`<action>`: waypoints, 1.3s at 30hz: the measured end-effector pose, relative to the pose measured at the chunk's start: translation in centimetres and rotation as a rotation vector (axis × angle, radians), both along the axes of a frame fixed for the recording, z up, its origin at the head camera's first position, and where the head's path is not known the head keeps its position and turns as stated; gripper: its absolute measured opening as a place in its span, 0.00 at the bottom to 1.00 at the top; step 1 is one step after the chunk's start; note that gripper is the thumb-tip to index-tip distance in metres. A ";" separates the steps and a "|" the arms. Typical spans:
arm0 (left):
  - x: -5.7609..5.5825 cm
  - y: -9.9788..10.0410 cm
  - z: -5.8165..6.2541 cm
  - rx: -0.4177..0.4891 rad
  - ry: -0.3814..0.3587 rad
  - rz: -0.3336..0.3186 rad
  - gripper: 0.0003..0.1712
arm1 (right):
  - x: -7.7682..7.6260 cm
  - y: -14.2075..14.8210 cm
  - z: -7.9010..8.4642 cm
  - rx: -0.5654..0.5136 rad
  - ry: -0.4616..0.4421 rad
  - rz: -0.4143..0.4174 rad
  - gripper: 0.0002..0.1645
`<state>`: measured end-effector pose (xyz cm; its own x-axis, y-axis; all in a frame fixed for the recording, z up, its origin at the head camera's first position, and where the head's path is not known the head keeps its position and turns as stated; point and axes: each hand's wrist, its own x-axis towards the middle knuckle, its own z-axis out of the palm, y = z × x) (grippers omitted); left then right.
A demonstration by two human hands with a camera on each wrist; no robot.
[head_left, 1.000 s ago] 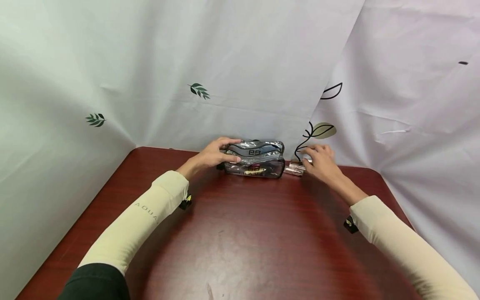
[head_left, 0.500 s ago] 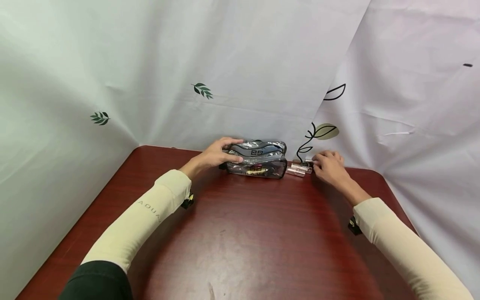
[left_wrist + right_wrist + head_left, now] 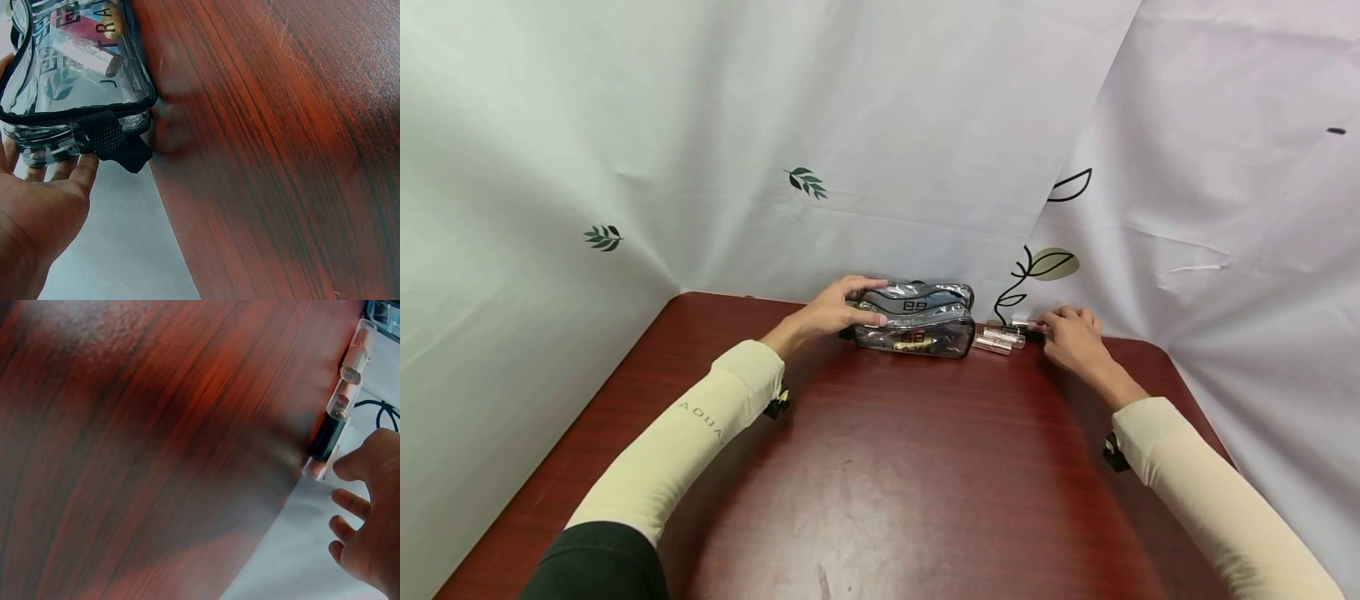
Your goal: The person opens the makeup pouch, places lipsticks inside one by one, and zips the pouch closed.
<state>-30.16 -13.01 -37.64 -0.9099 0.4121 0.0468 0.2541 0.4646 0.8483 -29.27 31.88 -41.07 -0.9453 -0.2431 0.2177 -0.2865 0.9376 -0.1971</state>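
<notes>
At the back of the table a clear cosmetic bag (image 3: 917, 329) with black trim stands against the white cloth. My left hand (image 3: 829, 310) grips its left end, thumb at the front top and fingers behind. Through its side in the left wrist view, a clear-capped tube (image 3: 87, 55) and pink and gold items show. Right of the bag lie several small lip gloss tubes (image 3: 1000, 337), clear with pinkish parts, beside a black tube (image 3: 327, 436). My right hand (image 3: 1073, 340) is at their right end, fingers loosely bent and thumb tip close beside the last tube.
A dark red wood-grain table (image 3: 880, 467) reaches toward me. White cloth (image 3: 910, 125) with leaf prints hangs right behind its back edge and along both sides. A black strap tab (image 3: 109, 137) sticks out from the bag's left end.
My right hand has moved right along the tubes, uncovering more of them and the black one. The left hand keeps its hold on the bag; the view has shifted slightly.
</notes>
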 end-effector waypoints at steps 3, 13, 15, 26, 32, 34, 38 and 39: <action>0.0 0.0 0.0 -0.001 -0.001 0.003 0.43 | 0.0 0.0 0.0 -0.001 -0.009 -0.010 0.21; 0.1 0.0 0.0 -0.005 0.000 0.010 0.43 | -0.3 0.7 -0.3 0.021 -0.060 -0.035 0.23; 0.1 0.1 0.1 -0.004 -0.005 0.009 0.43 | -0.4 0.9 -0.4 0.023 -0.059 -0.034 0.23; 0.2 0.1 0.0 0.000 -0.002 0.007 0.43 | -0.3 1.1 -0.6 0.082 -0.038 -0.045 0.18; 0.3 0.2 0.0 -0.005 0.005 0.011 0.43 | -0.3 1.4 -0.7 0.078 -0.008 -0.069 0.14; 0.3 0.2 0.0 -0.004 0.006 0.010 0.43 | -0.3 1.6 -0.8 0.079 -0.013 -0.082 0.14; 0.3 0.1 0.0 -0.002 0.004 0.009 0.43 | -0.4 2.0 -0.9 0.101 -0.033 -0.103 0.14; 0.3 0.1 0.0 -0.001 0.004 0.010 0.43 | -0.5 2.0 -0.9 0.106 -0.037 -0.105 0.15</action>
